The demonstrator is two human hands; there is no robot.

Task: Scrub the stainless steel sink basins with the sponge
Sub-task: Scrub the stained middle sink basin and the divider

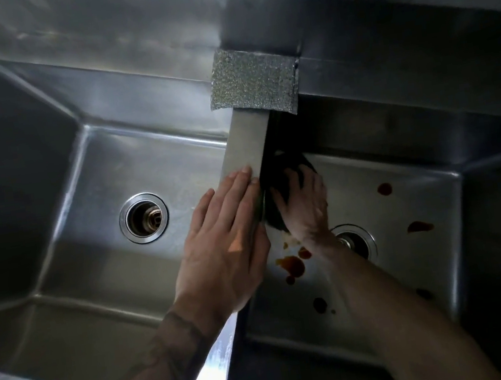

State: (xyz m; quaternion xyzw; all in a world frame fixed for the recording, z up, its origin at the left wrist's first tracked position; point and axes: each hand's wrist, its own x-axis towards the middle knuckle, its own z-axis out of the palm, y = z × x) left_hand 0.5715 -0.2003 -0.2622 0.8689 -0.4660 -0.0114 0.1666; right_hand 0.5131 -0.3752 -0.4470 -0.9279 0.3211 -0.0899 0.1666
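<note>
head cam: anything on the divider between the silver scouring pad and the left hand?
Nothing: in the head view that stretch of divider between the scouring pad and the left hand is bare steel.

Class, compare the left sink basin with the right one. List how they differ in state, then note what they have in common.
The right basin carries reddish-brown stains on its floor; the left basin shows none. The right hand grips a dark sponge inside the right basin; no hand is in the left basin, and the left hand lies flat on the divider between them. Both are rectangular stainless steel tubs.
</note>
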